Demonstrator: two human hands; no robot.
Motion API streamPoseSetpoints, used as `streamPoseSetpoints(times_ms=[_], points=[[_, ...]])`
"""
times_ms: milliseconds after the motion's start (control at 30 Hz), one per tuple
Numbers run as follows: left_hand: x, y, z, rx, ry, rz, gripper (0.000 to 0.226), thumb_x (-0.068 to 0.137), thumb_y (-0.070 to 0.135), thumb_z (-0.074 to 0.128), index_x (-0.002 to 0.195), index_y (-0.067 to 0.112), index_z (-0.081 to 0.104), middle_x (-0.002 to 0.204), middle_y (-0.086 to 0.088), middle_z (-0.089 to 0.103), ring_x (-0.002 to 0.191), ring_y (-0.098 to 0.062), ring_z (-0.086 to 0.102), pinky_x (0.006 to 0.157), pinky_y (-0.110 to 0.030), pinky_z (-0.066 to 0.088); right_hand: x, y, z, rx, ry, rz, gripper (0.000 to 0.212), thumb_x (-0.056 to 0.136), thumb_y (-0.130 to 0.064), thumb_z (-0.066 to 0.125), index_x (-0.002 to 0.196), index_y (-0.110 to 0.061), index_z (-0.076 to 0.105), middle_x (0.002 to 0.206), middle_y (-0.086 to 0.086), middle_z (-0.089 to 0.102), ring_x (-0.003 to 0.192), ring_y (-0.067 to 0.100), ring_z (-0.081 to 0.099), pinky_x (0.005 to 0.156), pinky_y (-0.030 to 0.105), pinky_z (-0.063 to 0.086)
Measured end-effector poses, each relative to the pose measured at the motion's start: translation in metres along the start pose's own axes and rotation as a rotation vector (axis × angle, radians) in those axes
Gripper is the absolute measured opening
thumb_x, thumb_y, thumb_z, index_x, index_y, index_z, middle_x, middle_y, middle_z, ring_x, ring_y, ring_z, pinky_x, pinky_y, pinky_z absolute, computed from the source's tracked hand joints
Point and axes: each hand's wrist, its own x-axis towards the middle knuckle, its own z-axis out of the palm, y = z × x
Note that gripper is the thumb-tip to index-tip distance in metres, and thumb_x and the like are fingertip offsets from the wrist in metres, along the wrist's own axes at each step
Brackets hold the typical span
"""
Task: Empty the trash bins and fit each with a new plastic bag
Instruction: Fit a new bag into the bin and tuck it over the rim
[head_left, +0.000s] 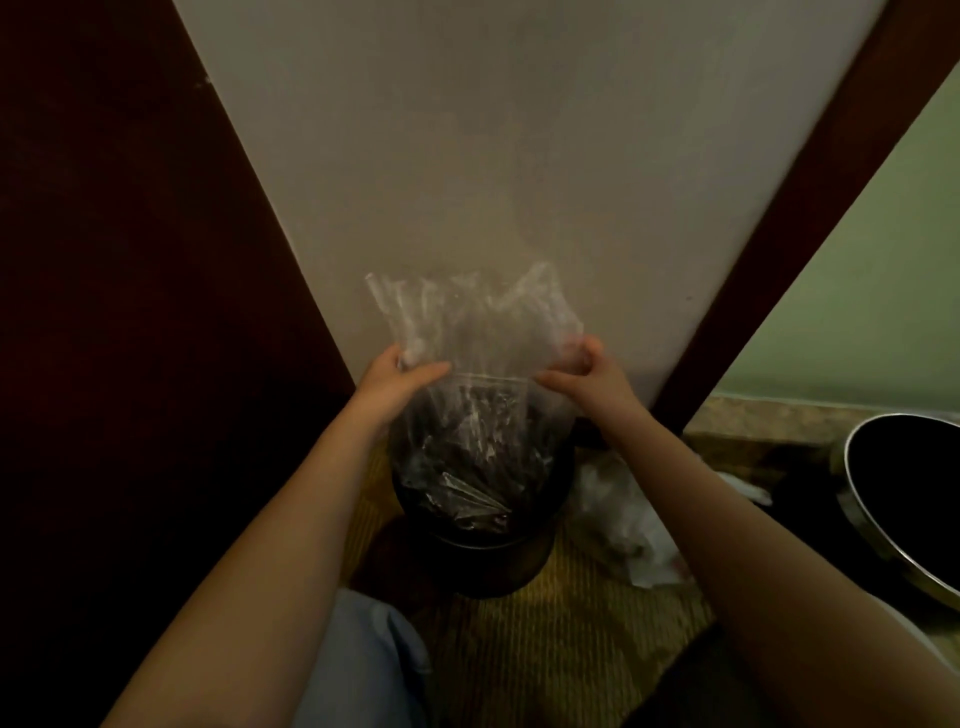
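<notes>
Item, nearest: pale blue trouser knee (363, 660), bottom edge, on ribbed yellowish carpet (550, 654).

Item: small dark trash bin (483, 566), upright on the carpet, between the two forearms.

Item: crumpled used plastic (623, 514), on the floor just right of the bin.

Item: second round bin (914, 478), metal rim, dark inside, far right, partly out of view.

Item: left hand (395, 379) and right hand (587, 374), each with fingers curled round one side of the bag's upper part.

Item: clear plastic bag (467, 332), stretched between the hands, its lower part hanging into the dark bin, its top edge loose above.

Item, farthest: pale wall (519, 156), flanked by dark wood panels (130, 260).
</notes>
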Motion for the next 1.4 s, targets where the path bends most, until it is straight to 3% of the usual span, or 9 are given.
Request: streamPoseSetpoints(times_ms=[300,400,533,667,833,1033,1133,1267,1400], points=[[0.000,-0.008,-0.002,0.180,0.232,0.088,0.018,0.089,0.022,0.064,0.077,0.012,0.056,0.078,-0.009,0.053,0.079,-0.021,0.054,0.073,-0.031,0.041,0.006,0.018,-0.003,-0.308,0.179,-0.002,0.032,0.086,-0.017,0.071,0.062,-0.016,0.050,0.063,0.003,0.053,0.066,0.017,0.052,0.066,0.028,0.038],[0.001,-0.007,-0.011,0.188,0.221,0.051,0.018,0.089,0.020,0.062,0.078,0.010,0.052,0.081,-0.011,0.052,0.083,-0.022,0.055,0.075,-0.033,0.043,0.007,0.029,-0.021,-0.367,0.169,0.118,0.015,0.083,-0.025,0.073,0.080,-0.016,0.062,0.080,0.007,0.064,0.086,0.025,0.061,0.081,0.041,0.051],[-0.006,0.007,0.004,0.183,0.141,0.108,0.016,0.089,0.014,0.065,0.078,0.009,0.054,0.108,-0.014,0.065,0.107,-0.025,0.059,0.086,-0.031,0.043,0.002,0.017,-0.012,-0.764,0.104,-0.053,0.090,0.079,-0.044,0.075,0.149,-0.011,0.027,0.148,0.013,0.038,0.135,0.032,0.036,0.110,0.046,0.035],[-0.018,0.021,0.018,0.283,-0.006,0.229,0.025,0.088,0.013,0.066,0.104,-0.006,0.063,0.100,-0.002,0.065,0.089,-0.009,0.059,0.075,-0.015,0.045,0.001,-0.012,-0.001,-0.842,0.037,-0.548,0.102,0.071,-0.034,0.079,0.153,-0.016,0.021,0.155,0.011,0.030,0.142,0.031,0.029,0.114,0.047,0.029],[-0.033,0.029,0.020,0.543,-0.235,0.372,0.016,0.085,0.015,0.070,0.099,0.008,0.071,0.099,-0.016,0.069,0.096,-0.029,0.064,0.086,-0.037,0.049,0.010,-0.019,0.000,-1.020,-0.280,-0.519,0.121,0.065,-0.045,0.083,0.155,-0.028,0.003,0.162,0.000,0.011,0.150,0.019,0.006,0.119,0.052,0.016],[-0.041,0.034,0.010,0.675,-0.429,0.330,0.010,0.085,0.011,0.070,0.094,0.015,0.071,0.097,-0.019,0.069,0.090,-0.026,0.063,0.083,-0.035,0.049,0.016,-0.023,0.003,-0.989,-0.395,-0.587,0.046,0.074,-0.033,0.079,0.117,-0.021,0.067,0.147,0.003,0.046,0.143,0.023,0.031,0.117,0.052,0.019],[-0.033,0.032,0.004,0.663,-0.227,0.301,0.009,0.088,0.016,0.067,0.093,0.010,0.070,0.084,-0.007,0.065,0.082,-0.019,0.059,0.073,-0.028,0.043,0.005,-0.023,0.012,-1.215,-0.447,-0.492,0.023,0.084,-0.033,0.064,0.096,-0.014,0.061,0.115,0.006,0.065,0.118,0.024,0.055,0.113,0.038,0.021],[-0.020,0.028,-0.009,0.990,0.249,0.140,0.046,0.090,0.041,0.059,0.127,0.013,0.053,0.128,-0.010,0.054,0.118,-0.028,0.048,0.093,-0.037,0.044,-0.009,-0.028,0.007,-1.230,-0.336,-0.375,0.021,0.089,-0.025,0.055,0.075,-0.019,0.040,0.094,0.013,0.065,0.093,0.032,0.061,0.070,0.030,0.035],[-0.029,0.039,0.004,0.560,0.078,-0.050,0.077,0.077,0.072,0.054,0.125,0.012,0.051,0.125,-0.008,0.053,0.113,-0.027,0.052,0.093,-0.041,0.046,-0.025,-0.038,0.019,-1.285,-0.169,-0.433,0.010,0.092,-0.023,0.048,0.092,-0.015,0.054,0.099,0.014,0.067,0.094,0.035,0.062,0.076,0.033,0.041]])
